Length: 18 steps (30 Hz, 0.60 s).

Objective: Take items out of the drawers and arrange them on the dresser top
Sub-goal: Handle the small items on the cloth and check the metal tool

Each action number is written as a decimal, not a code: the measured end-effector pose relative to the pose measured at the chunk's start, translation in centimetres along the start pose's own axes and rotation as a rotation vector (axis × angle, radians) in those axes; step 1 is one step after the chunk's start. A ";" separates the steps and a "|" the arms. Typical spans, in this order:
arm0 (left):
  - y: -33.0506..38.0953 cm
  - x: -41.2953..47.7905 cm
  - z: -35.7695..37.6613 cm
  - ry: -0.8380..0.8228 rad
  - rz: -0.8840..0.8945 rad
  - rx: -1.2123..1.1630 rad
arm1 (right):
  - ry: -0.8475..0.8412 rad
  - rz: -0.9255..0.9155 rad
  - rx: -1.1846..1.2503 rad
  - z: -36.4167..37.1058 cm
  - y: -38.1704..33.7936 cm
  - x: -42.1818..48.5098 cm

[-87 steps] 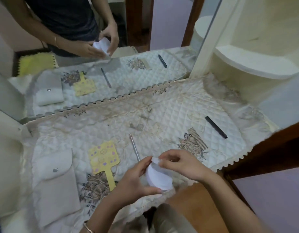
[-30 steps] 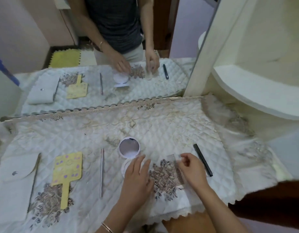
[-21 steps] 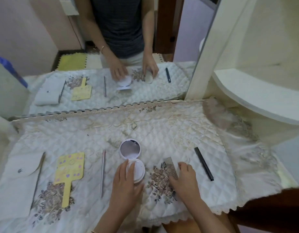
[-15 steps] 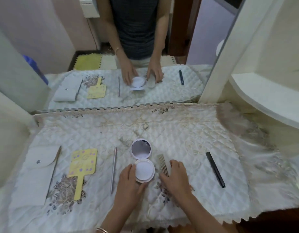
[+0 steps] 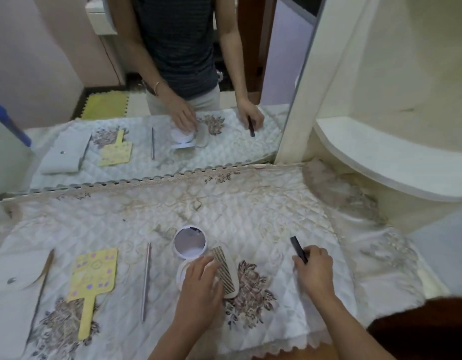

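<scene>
A quilted cover (image 5: pixel 250 203) spreads over the bench, a mirror (image 5: pixel 146 74) filling the upper left of the frame. Lower centre, the left hand (image 5: pixel 201 284) lies flat, grip loose, over an open white compact (image 5: pixel 189 242) touching a cream comb (image 5: pixel 226 271). Right of centre, the right hand (image 5: pixel 314 271) pinches a black comb (image 5: pixel 297 249) lying on the cover.

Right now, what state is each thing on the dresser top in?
compact: open, lid up, base under left hand.
comb: flat, beside the compact.
black stick: on the cloth, right hand gripping its near end.
yellow paddle: flat, untouched.
metal rod: flat, untouched.
white pouch: flap snapped shut.
</scene>
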<state>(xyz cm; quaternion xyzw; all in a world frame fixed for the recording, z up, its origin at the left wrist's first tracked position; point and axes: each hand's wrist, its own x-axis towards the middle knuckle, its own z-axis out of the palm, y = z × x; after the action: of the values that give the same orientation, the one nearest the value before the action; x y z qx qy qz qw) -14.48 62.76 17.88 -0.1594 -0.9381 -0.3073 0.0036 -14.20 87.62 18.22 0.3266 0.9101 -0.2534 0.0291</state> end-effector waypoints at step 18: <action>4.8 2.6 -4.9 0.075 -0.702 -1.322 | -0.564 -0.294 0.652 -1.5 -9.9 -8.7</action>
<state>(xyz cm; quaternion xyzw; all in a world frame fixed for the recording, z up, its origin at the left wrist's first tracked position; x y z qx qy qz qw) -15.89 64.39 24.89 0.1910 -0.5529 -0.7952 -0.1594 -13.28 76.79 25.80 0.1042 0.7761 -0.6071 0.1352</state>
